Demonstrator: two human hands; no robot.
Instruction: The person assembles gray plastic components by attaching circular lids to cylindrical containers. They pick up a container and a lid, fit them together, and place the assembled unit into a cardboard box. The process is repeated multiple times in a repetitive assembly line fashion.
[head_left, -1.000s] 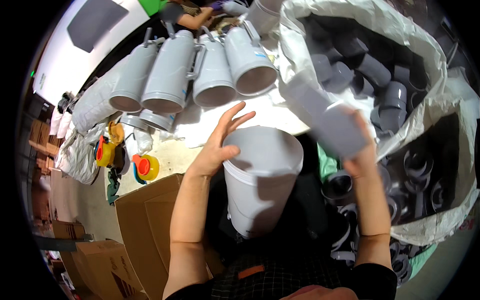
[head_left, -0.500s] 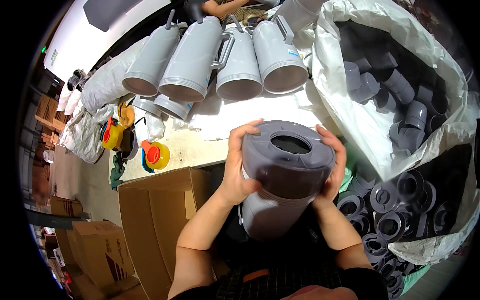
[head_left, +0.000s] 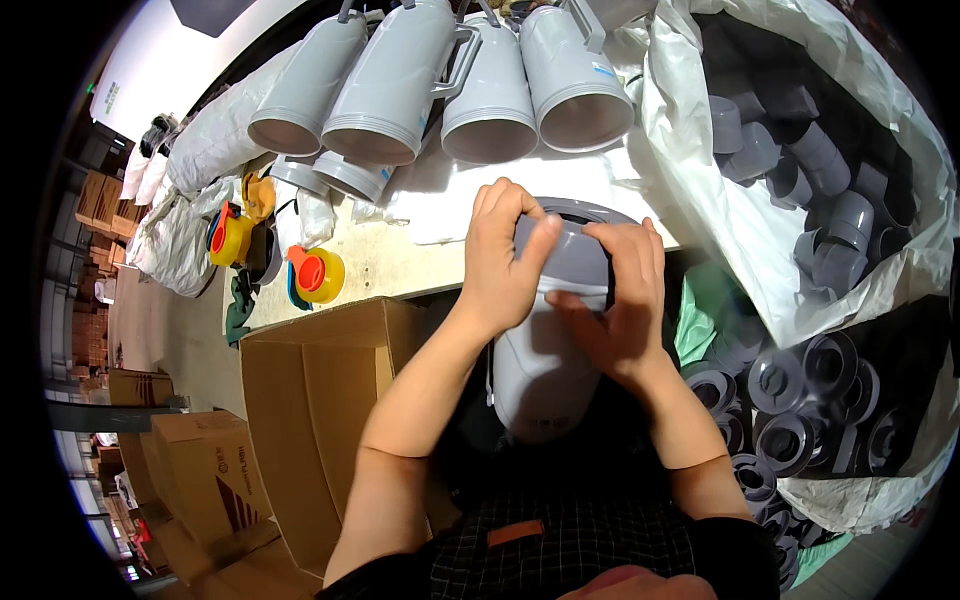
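A light grey vacuum jug body (head_left: 540,385) stands bottom end up before my torso, tilted away from me. Its upturned end carries a dark grey plastic base ring (head_left: 565,255), of which the far rim shows between my hands. My left hand (head_left: 508,250) grips the left side of this base, thumb bent against the near wall. From the right, my right hand (head_left: 628,300) wraps round it, fingers over the rim and thumb lower at the seam with the body. Both hands are closed on it, and they hide much of the base.
Several grey jug bodies (head_left: 375,85) lie on the table (head_left: 400,262), open ends facing me. Yellow-and-red round things (head_left: 320,275) sit at its left. An open carton (head_left: 315,400) stands near left. At right, a white sack (head_left: 690,190) holds grey cups; dark rings (head_left: 785,440) lie below.
The jug's top end has tipped away from me, so its round face no longer shows. My right hand has shifted onto the near side, its thumb now at the seam. The view has shifted slightly.
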